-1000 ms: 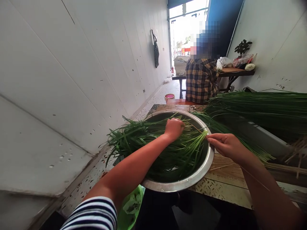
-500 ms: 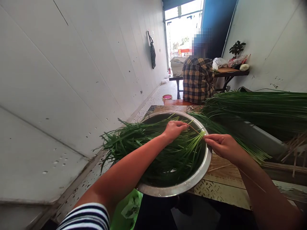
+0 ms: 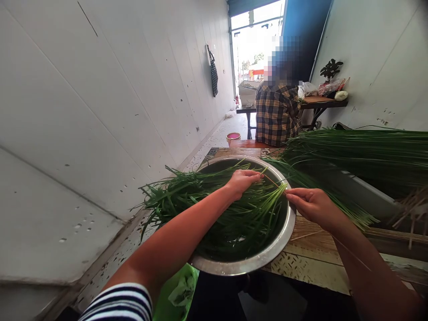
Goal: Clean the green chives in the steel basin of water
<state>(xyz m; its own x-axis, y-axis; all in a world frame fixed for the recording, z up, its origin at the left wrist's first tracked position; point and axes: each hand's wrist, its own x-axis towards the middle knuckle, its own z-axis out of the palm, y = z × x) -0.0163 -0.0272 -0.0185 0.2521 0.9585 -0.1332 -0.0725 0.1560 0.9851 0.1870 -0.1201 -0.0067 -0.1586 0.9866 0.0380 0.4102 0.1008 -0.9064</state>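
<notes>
A wide steel basin holds a heap of garlic chives, whose leafy ends hang over the left rim. Above the basin, my left hand is closed in a pinch on one end of a thin brown straw strand. The strand runs taut to my right hand, which pinches it beside the right rim. Pale stem ends of a bunch lie against the strand, close to my right fingertips. Whether the strand goes around the stems, I cannot tell.
More chives are piled at the right over a pale tray, with loose straw strands nearby. The basin stands on a wood-patterned table. A green bag-lined bin is below. A person in a plaid shirt sits ahead.
Both hands keep their pinch on the straw strand with hardly any movement. The view has shifted very slightly, and the seated person's upper body has moved a little to the right.
</notes>
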